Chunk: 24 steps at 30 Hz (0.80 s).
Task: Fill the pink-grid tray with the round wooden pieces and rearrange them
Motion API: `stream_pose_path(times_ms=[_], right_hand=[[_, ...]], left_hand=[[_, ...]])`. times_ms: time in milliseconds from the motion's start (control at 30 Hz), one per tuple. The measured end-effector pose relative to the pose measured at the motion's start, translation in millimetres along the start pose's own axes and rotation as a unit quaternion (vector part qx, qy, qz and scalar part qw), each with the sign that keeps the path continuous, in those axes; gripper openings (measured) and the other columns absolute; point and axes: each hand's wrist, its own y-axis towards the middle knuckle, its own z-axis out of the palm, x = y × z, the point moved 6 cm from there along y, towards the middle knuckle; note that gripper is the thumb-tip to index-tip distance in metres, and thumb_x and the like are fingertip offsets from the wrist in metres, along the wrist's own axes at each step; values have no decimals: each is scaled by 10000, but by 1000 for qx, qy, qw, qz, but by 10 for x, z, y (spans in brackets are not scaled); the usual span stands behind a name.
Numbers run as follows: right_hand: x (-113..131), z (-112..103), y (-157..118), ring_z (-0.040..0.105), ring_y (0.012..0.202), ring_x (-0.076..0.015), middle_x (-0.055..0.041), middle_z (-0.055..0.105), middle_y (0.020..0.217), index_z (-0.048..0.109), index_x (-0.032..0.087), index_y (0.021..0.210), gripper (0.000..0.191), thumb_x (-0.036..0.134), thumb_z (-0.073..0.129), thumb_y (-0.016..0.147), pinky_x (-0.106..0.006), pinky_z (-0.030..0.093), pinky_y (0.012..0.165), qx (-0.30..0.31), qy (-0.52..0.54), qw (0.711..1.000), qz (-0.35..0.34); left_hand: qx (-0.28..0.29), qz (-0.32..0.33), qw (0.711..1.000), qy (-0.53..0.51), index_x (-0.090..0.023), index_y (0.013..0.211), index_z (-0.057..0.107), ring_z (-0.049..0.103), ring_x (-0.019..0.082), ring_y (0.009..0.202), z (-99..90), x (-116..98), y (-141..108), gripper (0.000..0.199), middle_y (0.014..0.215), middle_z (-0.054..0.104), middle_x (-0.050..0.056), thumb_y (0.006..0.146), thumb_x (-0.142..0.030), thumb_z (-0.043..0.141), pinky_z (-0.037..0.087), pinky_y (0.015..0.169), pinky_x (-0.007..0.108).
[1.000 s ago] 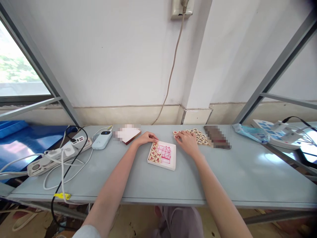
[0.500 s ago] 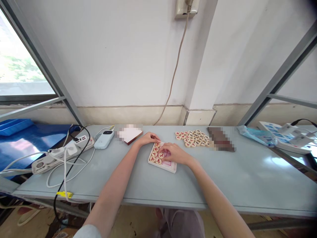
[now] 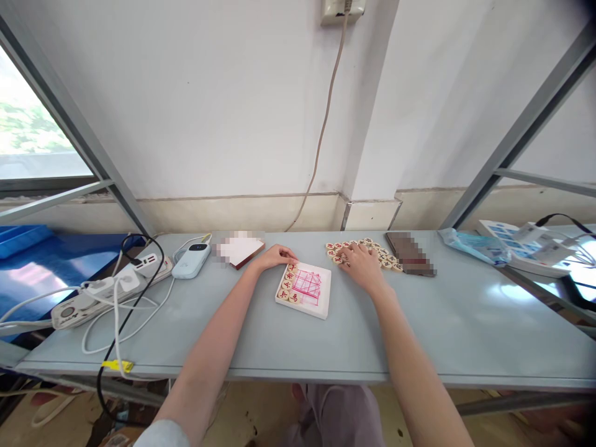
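A shallow white box tray [image 3: 321, 297] lies tilted on the desk, with pink grid lines on its bottom. Along its left side runs a column of round Chinese chess pieces [image 3: 287, 285], and one more piece [image 3: 294, 297] sits beside the lowest. My left hand [image 3: 278, 255] has its fingers bent together at the tray's upper left corner, seemingly gripping it. To the right, my right hand [image 3: 362, 263] lies over a cluster of loose Chinese chess pieces [image 3: 385, 256], fingers spread and touching some. Whatever is under its palm is hidden.
A dark brown box part [image 3: 410, 253], partly blurred, is right of the pieces. Left stand a white-topped box part [image 3: 244, 249], a pale blue device [image 3: 190, 261] and a power strip [image 3: 112, 290] with tangled cables. A blue plastic packet [image 3: 472, 247] lies at the right.
My right hand has moved right from the tray to the loose pieces. The piece under its fingers no longer shows in the tray. My left hand has stayed at the corner.
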Motion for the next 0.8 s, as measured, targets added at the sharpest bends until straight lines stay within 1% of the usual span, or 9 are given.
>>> stream_pose_path(times_ms=[100, 233, 300, 433, 533, 600, 667, 733, 800], right_hand=[[40, -5, 2, 490, 993, -269, -107, 588, 1065, 566, 208, 1037, 245, 245, 463, 818, -397, 304, 769, -14, 1, 1000, -19], [52, 15, 2, 494, 971, -260, -93, 612, 1020, 606, 211, 866, 174, 235, 437, 832, -404, 285, 785, -17, 3, 999, -29], [39, 9, 3, 496, 967, -265, -98, 624, 995, 616, 205, 838, 183, 231, 435, 835, -415, 282, 799, -19, 9, 1000, -22], [112, -83, 8, 498, 1000, -264, -77, 633, 988, 643, 221, 832, 189, 242, 455, 828, -415, 300, 830, -7, 93, 996, -13], [427, -172, -29, 526, 952, -214, -41, 628, 974, 647, 240, 899, 170, 263, 523, 784, -347, 360, 820, 58, 249, 962, -91], [741, -207, -116, 540, 908, -183, -20, 617, 994, 643, 248, 944, 216, 270, 577, 740, -302, 394, 799, 141, 336, 913, -181], [1006, -212, -227, 546, 900, -170, -6, 612, 1001, 640, 253, 951, 241, 267, 607, 712, -277, 408, 787, 217, 371, 868, -248], [1152, -197, -290, 551, 862, -159, 1, 613, 952, 639, 240, 905, 196, 251, 610, 711, -266, 414, 764, 241, 368, 856, -270], [1199, -178, -295, 547, 841, -154, 3, 609, 917, 629, 229, 877, 168, 240, 617, 710, -268, 413, 761, 224, 359, 867, -263]], left_hand=[[1, 0, 1000, 0, -141, 826, 693, 575, 144, 711, 4, -16, -10, 318, 757, 657, 48, 645, -402, 704, 411, 670, 244], [-2, -3, 1000, 12, -142, 830, 693, 579, 150, 725, -2, -32, -25, 316, 764, 661, 47, 652, -404, 695, 413, 680, 248], [-3, -3, 1000, 14, -146, 832, 693, 581, 151, 734, -3, -33, -29, 313, 772, 664, 46, 655, -404, 693, 413, 687, 245], [-3, -5, 1000, 6, -148, 830, 693, 583, 146, 728, 1, -12, -19, 310, 778, 668, 45, 651, -400, 695, 411, 683, 240], [-3, -4, 1000, 5, -140, 825, 693, 580, 145, 710, 4, 8, -4, 325, 767, 667, 47, 641, -408, 697, 413, 670, 242], [-3, 3, 1000, 7, -136, 817, 693, 576, 145, 703, 4, 10, 3, 327, 763, 666, 48, 641, -410, 695, 414, 667, 243], [-3, 10, 1000, 7, -135, 811, 693, 571, 143, 693, 3, 10, 8, 322, 750, 663, 44, 642, -409, 691, 411, 657, 242], [-3, 17, 1000, 2, -136, 807, 692, 565, 140, 688, 1, 8, 11, 313, 741, 659, 39, 642, -403, 692, 407, 648, 237], [-3, 21, 1000, -4, -138, 801, 692, 563, 139, 695, 0, 9, 14, 298, 746, 659, 39, 645, -391, 693, 406, 649, 233]])
